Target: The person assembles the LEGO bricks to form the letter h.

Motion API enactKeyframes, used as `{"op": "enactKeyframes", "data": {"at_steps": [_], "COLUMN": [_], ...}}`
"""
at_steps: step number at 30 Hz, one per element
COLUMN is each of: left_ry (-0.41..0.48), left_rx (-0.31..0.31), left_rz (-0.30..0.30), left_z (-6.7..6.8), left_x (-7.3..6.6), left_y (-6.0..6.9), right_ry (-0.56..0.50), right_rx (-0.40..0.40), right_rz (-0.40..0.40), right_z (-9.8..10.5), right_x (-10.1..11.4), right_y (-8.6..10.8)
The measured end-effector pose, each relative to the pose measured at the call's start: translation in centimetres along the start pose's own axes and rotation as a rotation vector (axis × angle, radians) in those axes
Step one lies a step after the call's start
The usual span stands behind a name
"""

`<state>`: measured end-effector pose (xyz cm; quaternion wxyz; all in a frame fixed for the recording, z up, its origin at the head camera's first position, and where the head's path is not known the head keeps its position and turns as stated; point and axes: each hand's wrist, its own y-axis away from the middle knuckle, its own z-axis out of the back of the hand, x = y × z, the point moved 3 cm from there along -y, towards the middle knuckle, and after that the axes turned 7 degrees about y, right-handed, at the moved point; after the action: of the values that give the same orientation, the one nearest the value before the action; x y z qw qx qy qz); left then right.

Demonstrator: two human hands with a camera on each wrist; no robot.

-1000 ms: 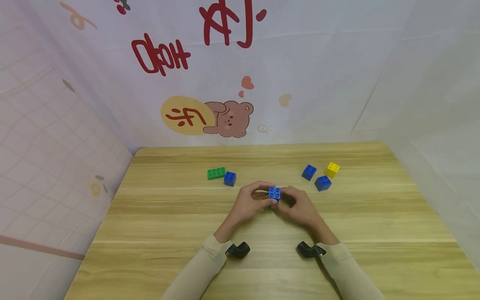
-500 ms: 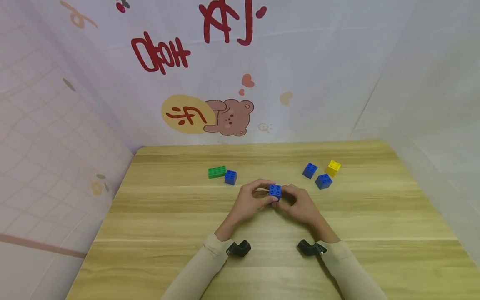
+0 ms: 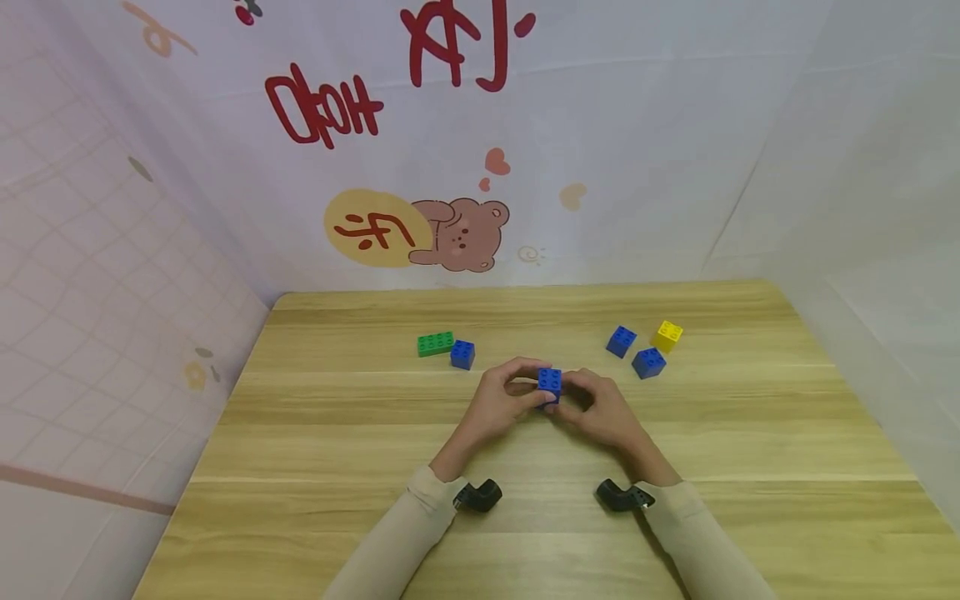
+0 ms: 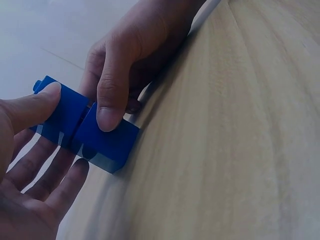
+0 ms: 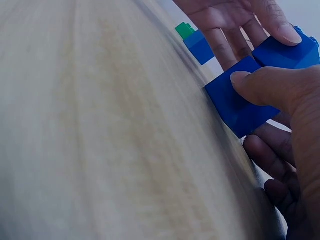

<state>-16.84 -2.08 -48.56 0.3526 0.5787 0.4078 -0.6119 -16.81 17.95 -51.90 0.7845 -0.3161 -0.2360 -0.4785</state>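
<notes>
Two blue toy building bricks are held one above the other between the hands, near the middle of the table. My left hand (image 3: 497,406) pinches the upper blue brick (image 3: 550,379) between thumb and fingers. The lower blue brick (image 4: 110,137) is pinched by my right hand (image 3: 603,410), its thumb lying flat on one side in the right wrist view. A narrow seam shows between the bricks in the left wrist view; whether they are fully pressed together I cannot tell. The lower brick is close to the tabletop, and contact there is unclear.
Behind the left hand lie a long green brick (image 3: 436,344) and a blue brick (image 3: 462,355). Back right are two blue bricks (image 3: 621,342) and a yellow brick (image 3: 667,336). A printed cloth (image 3: 637,150) hangs behind the wooden table (image 3: 337,400).
Both hands stay in place with their grips. In the head view, a little more of the upper blue brick's front face shows. The loose bricks have not moved on the table.
</notes>
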Motion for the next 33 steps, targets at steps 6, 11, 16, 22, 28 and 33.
{"op": "enactKeyframes", "data": {"at_steps": [6,11,16,22,28,33], "left_ry": [-0.011,-0.022,-0.04,-0.051,-0.034,-0.032], "left_rx": [0.005,-0.001,-0.026,-0.043,-0.041,-0.037], "left_rz": [-0.004,-0.011,-0.015,-0.021,-0.04,-0.048], "left_z": [-0.06,-0.12,-0.09,-0.04,-0.09,-0.09], "left_x": [-0.1,-0.12,-0.11,-0.14,-0.06,0.06], "left_y": [0.01,-0.02,0.02,0.05,-0.05,-0.07], "right_ry": [-0.016,-0.021,-0.009,0.006,0.006,-0.005], "right_rx": [-0.001,-0.005,-0.004,0.001,0.007,0.003], "right_rz": [-0.013,-0.007,-0.009,-0.012,-0.019,-0.026], "right_z": [0.04,0.06,0.07,0.05,0.08,0.01], "right_x": [-0.13,-0.11,-0.13,-0.02,0.08,0.04], "right_y": [0.05,0.05,0.03,0.05,-0.04,-0.02]}}
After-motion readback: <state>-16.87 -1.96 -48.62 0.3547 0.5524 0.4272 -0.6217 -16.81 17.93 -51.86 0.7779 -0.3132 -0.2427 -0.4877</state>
